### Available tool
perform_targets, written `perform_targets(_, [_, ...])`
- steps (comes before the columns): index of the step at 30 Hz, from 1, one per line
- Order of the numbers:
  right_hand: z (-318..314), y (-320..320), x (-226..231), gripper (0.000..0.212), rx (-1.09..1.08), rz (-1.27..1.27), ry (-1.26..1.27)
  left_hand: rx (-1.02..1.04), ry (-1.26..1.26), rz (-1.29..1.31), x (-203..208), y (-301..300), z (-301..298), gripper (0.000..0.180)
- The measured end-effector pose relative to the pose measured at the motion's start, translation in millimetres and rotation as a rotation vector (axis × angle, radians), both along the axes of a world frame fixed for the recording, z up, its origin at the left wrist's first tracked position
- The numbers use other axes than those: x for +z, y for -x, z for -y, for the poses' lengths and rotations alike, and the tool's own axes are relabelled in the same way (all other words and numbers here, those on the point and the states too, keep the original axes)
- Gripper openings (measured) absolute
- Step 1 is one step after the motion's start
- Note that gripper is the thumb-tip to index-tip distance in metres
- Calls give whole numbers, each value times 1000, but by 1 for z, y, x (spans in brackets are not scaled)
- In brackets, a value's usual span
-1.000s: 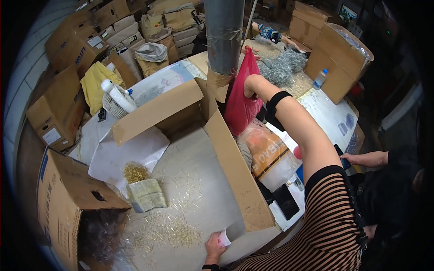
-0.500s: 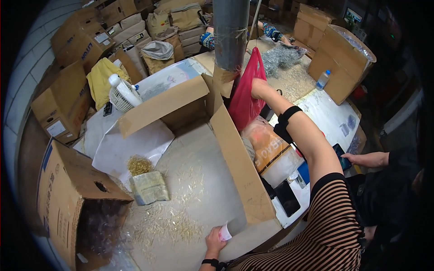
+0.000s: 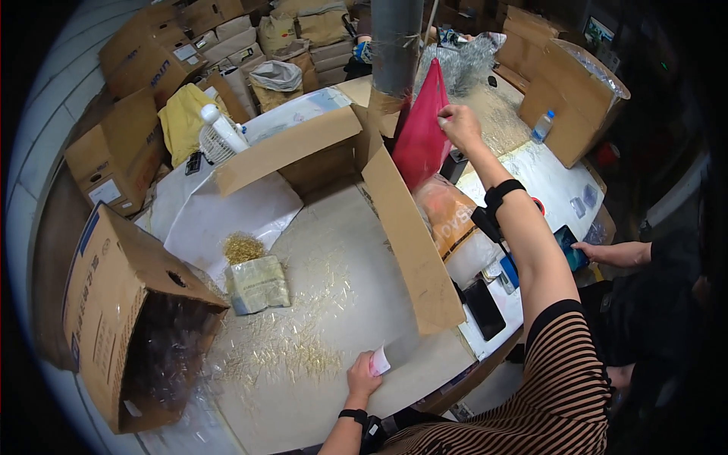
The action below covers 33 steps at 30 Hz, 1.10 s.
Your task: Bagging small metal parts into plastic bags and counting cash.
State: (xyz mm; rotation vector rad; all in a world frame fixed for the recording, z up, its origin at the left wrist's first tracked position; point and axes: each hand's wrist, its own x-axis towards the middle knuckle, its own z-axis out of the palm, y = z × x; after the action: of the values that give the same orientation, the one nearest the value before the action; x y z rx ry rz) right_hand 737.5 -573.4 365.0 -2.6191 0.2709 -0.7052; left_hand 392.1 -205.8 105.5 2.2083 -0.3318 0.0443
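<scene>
My left hand (image 3: 362, 383) is closed around a small pink-and-white slip, likely paper (image 3: 379, 362), over the near edge of the table. Farther off, my right hand (image 3: 462, 127) is up beside a red plastic bag (image 3: 422, 140) hanging by the metal post. Its fingers are pinched together, and a small pale bit shows at their tips that I cannot make out. Many thin gold-coloured pieces (image 3: 292, 356) lie strewn on the tabletop between the cartons. Behind them are a greenish packet (image 3: 258, 285) and a heap of the same gold pieces (image 3: 243, 248).
An open carton (image 3: 144, 318) lies on its side at left, with clear plastic inside. Cardboard flaps (image 3: 413, 243) stand along the work area. A phone (image 3: 483, 309), an orange-and-white bag (image 3: 447, 212) and a bottle (image 3: 542, 127) are at right. Another person's hand (image 3: 595, 254) holds a phone.
My right hand has come out of the red bag and now shows beside it, fingers pinched. My left hand keeps its hold on the slip. The view has shifted slightly.
</scene>
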Motion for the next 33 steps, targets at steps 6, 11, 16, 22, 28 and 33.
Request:
perform_targets(6, [3, 35, 28, 15, -25, 341, -508, 19, -4, 10, -3, 2, -1, 27])
perform_targets(11, [-43, 148, 64, 16, 285, 68, -964, 184, 563, -623, 13, 0, -7, 18])
perform_targets(16, [-128, 292, 26, 11, 594, -296, -711, 114, 1021, -866, 103, 23, -34, 27])
perform_targets(22, [-219, 396, -92, 8, 471, -885, -1257, -73, 1303, -1052, 131, 58, -60, 50])
perform_targets(28, [-258, 423, -122, 8, 372, -911, -1283, 0, 1220, -1147, 113, 88, -85, 38])
perform_targets(33, [-276, 439, -151, 6, 401, -874, -1462, 115, 1259, -1085, 110, 104, -104, 29])
